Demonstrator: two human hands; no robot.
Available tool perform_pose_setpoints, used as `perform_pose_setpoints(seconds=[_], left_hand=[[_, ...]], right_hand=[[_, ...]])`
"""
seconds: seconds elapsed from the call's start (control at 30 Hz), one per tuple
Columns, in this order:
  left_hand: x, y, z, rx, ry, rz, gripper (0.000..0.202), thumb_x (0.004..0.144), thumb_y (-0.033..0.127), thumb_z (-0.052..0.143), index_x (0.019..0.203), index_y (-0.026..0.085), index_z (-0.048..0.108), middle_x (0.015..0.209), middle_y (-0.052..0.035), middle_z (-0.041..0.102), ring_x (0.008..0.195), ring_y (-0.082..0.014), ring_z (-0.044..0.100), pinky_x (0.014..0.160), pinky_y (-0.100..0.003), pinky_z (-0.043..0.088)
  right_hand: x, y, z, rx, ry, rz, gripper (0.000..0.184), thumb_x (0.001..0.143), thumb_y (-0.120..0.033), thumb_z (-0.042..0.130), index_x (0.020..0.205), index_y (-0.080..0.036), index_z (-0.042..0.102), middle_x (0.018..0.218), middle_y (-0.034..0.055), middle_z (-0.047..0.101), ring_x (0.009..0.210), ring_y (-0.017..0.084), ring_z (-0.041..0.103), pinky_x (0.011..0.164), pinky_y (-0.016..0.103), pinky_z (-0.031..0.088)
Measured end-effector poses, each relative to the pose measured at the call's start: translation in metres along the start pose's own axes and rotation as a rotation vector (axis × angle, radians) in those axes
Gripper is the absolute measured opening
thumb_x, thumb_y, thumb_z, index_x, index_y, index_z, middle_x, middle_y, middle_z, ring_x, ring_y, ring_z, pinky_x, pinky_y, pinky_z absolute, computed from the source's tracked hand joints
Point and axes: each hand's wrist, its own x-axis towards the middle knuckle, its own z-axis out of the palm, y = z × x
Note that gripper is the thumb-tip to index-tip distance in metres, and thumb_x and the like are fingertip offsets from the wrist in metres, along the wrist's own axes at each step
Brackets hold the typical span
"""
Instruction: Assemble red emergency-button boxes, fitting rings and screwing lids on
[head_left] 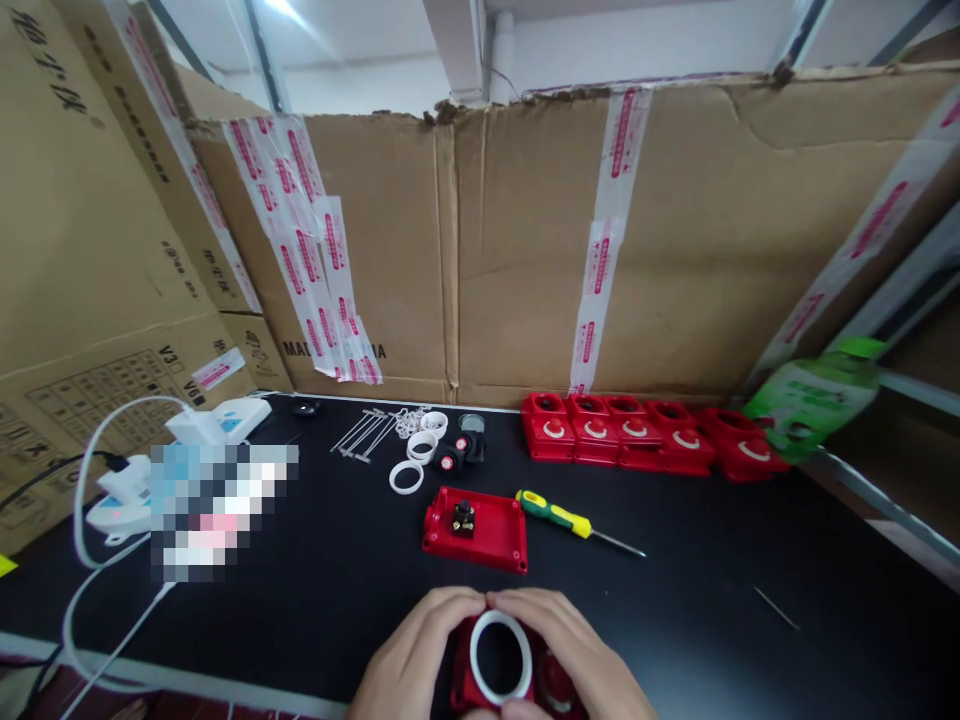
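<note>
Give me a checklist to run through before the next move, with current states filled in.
1. Left grip and right grip both on the red housing: ok.
2. White ring lying at the housing's round opening: ok.
3. White ring fully seated: cannot tell from above.
4. Small black part inside the red tray: ok.
5. Screwdriver free of both hands: ok.
6. Table free of loose pins: not ok, a thin metal pin lies right.

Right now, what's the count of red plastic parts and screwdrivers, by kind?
Red housings in back row: 5
Held red housing, between left hand and right hand: 1
Red tray: 1
Screwdriver: 1
Total: 8
</note>
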Motion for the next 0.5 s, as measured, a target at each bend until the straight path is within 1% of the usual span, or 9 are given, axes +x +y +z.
perform_pose_setpoints(seconds=[0.07, 0.17, 0.23, 0.33, 0.43, 0.5], left_hand=[[0.000, -0.002, -0.001, 0.033, -0.022, 0.014, 0.063, 0.092, 0.038, 0.085, 0.147, 0.033, 0.055, 0.139, -0.0066, 0.075, 0.123, -0.0257, 0.077, 0.106, -0.027, 0.062], [0.005, 0.001, -0.003, 0.044, -0.030, 0.002, 0.072, 0.087, 0.029, 0.088, 0.150, 0.034, 0.052, 0.138, -0.0062, 0.076, 0.121, -0.0266, 0.078, 0.104, -0.030, 0.064], [0.009, 0.006, -0.003, 0.029, -0.028, 0.000, 0.072, 0.086, 0.025, 0.087, 0.149, 0.034, 0.052, 0.135, -0.0056, 0.077, 0.117, -0.0266, 0.079, 0.100, -0.032, 0.066], [0.012, 0.012, -0.002, 0.022, -0.001, 0.002, 0.066, 0.085, 0.021, 0.085, 0.143, 0.034, 0.055, 0.129, -0.0041, 0.078, 0.113, -0.0258, 0.080, 0.096, -0.032, 0.068], [0.010, 0.013, 0.005, 0.060, 0.044, -0.004, 0.064, 0.081, 0.019, 0.086, 0.137, 0.032, 0.057, 0.126, -0.0036, 0.078, 0.110, -0.0259, 0.079, 0.093, -0.033, 0.069], [0.006, 0.013, 0.012, 0.090, 0.077, -0.006, 0.065, 0.077, 0.015, 0.085, 0.134, 0.030, 0.058, 0.125, -0.0043, 0.078, 0.108, -0.0265, 0.079, 0.092, -0.035, 0.069]], right_hand=[[0.002, -0.002, -0.004, 0.026, -0.007, 0.019, 0.059, 0.092, -0.030, 0.086, 0.146, -0.032, 0.064, 0.137, 0.0072, 0.073, 0.127, 0.024, 0.069, 0.109, 0.032, 0.056], [0.004, -0.009, -0.002, 0.024, 0.049, 0.072, 0.057, 0.087, -0.025, 0.090, 0.139, -0.026, 0.068, 0.125, 0.0079, 0.075, 0.119, 0.025, 0.070, 0.103, 0.033, 0.058], [0.005, -0.014, 0.001, -0.008, 0.077, 0.113, 0.053, 0.085, -0.020, 0.089, 0.134, -0.022, 0.069, 0.121, 0.0091, 0.076, 0.115, 0.026, 0.070, 0.100, 0.035, 0.059], [0.003, -0.019, 0.006, -0.051, 0.105, 0.160, 0.050, 0.083, -0.016, 0.087, 0.130, -0.020, 0.070, 0.121, 0.0109, 0.075, 0.116, 0.028, 0.068, 0.101, 0.039, 0.058], [-0.001, -0.018, 0.009, -0.090, 0.126, 0.194, 0.049, 0.085, -0.019, 0.085, 0.131, -0.021, 0.069, 0.123, 0.0111, 0.073, 0.116, 0.028, 0.066, 0.100, 0.039, 0.058], [-0.005, -0.017, 0.011, -0.121, 0.151, 0.195, 0.047, 0.087, -0.022, 0.083, 0.131, -0.022, 0.069, 0.123, 0.0109, 0.073, 0.115, 0.028, 0.066, 0.099, 0.040, 0.057]])
